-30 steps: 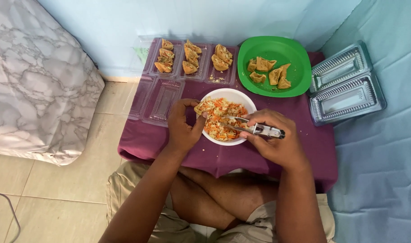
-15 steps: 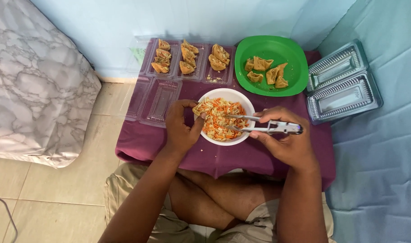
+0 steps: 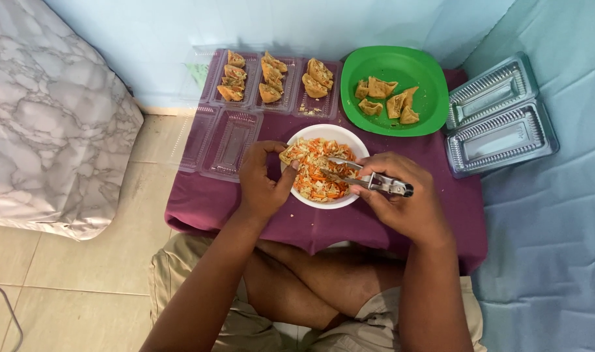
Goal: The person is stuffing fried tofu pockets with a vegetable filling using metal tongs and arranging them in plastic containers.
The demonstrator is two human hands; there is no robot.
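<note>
The person sits cross-legged, knees under a low table (image 3: 245, 212) covered in purple cloth. The right hand (image 3: 402, 202) is closed around metal tongs (image 3: 369, 179), whose tips lie in the shredded orange-and-white filling. Half a second ago the tongs lay flatter and pointed more to the right; now they angle further into the white bowl (image 3: 323, 199). The left hand (image 3: 261, 182) has stayed at the bowl's left rim, fingers curled, pinching a filled piece of fried tofu (image 3: 290, 155) over the edge. The bowl sits at the middle of the near side of the table.

Beyond it to the left lie two empty clear trays (image 3: 222, 140). Farther back, three clear trays (image 3: 275, 81) hold filled tofu pieces, about nine in all. A green plate (image 3: 428, 72) beside them carries four plain pieces. To the right, two clear lidded boxes (image 3: 499, 117) rest on blue cloth. The floor is beige tile, the wall pale blue, and a marbled grey mattress (image 3: 50, 111) lies at the left.
</note>
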